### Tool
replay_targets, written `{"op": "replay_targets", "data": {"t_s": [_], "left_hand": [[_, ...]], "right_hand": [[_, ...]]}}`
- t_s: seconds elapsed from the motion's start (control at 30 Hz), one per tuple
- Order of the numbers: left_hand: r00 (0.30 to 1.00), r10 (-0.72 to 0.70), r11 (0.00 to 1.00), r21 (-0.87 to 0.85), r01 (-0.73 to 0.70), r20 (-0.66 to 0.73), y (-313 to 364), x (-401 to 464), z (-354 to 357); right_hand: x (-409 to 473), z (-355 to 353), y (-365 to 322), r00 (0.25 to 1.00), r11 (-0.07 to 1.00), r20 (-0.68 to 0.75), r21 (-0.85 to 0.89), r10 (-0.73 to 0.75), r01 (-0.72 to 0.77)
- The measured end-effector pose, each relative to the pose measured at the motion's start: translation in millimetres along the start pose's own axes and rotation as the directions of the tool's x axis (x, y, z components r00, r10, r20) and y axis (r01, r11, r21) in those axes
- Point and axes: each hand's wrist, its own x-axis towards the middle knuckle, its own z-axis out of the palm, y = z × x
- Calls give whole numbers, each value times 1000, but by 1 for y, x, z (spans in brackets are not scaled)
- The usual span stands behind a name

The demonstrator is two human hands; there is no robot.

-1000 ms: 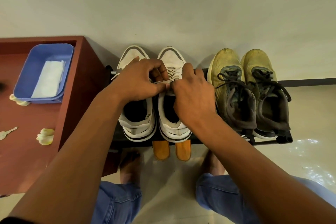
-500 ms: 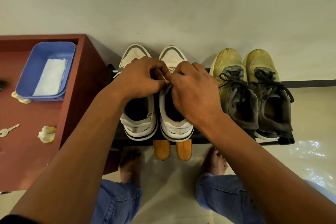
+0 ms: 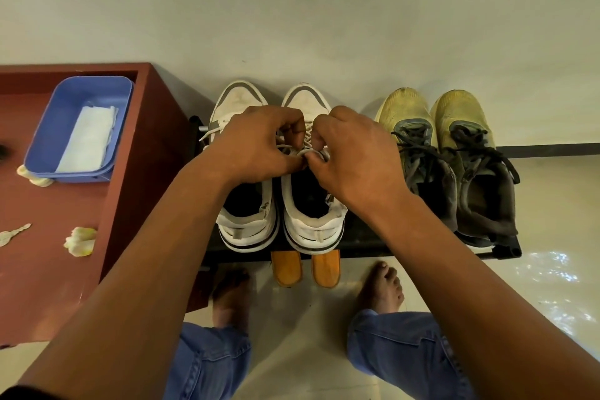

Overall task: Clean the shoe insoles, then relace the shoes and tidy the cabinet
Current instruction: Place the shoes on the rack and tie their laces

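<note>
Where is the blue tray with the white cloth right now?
In the head view the blue tray sits at the left, on the red-brown cabinet top near the wall, left of the white shoes; the folded white cloth lies inside it.

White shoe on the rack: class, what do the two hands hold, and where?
Both the left hand and right hand pinch its lace above the tongue.

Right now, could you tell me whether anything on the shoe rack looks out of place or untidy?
Yes: the yellow shoes have loose dark laces sprawled untied, and two orange soles poke out under the rack. Both hands, left hand and right hand, pinch the white lace of the right-hand white shoe.
</note>
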Motion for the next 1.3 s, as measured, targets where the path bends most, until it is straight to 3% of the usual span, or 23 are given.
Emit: {"op": "replay_targets", "data": {"t_s": [0.23,0.43,0.7,1.3], "left_hand": [[1000,-24,999,-27,24,20,-1,1,-4],[998,-64,988,-137,65,12,-6,1,-5],[997,-64,995,-75,60,-50,-6,3,1],[995,-76,986,-151,65,-63,-8,1,-2]], "right_hand": [[-3,0,0,981,993,158,-41,112,-106],[-2,7,-2,995,996,35,21,91,-92],[-2,7,-2,998,998,-63,60,18,-14],[2,0,0,997,992,-40,114,60,-55]]}}
